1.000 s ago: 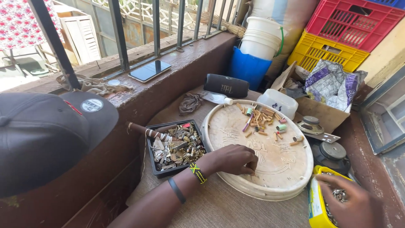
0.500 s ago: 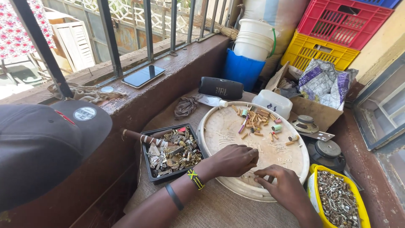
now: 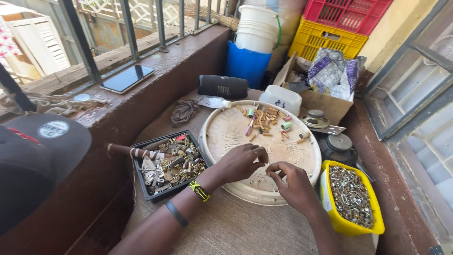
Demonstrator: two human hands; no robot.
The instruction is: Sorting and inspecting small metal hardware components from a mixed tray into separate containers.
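Two hands work over one round cream tray in the middle of the worktop: the left hand and the right hand. One black tray of mixed metal bits sits at the left edge, one yellow tub of screws at the right edge. Two crates are stacked at the far corner, one red, one yellow. One phone lies on the ledge, near one black cylinder speaker. The small pieces on the round tray are too many to count.
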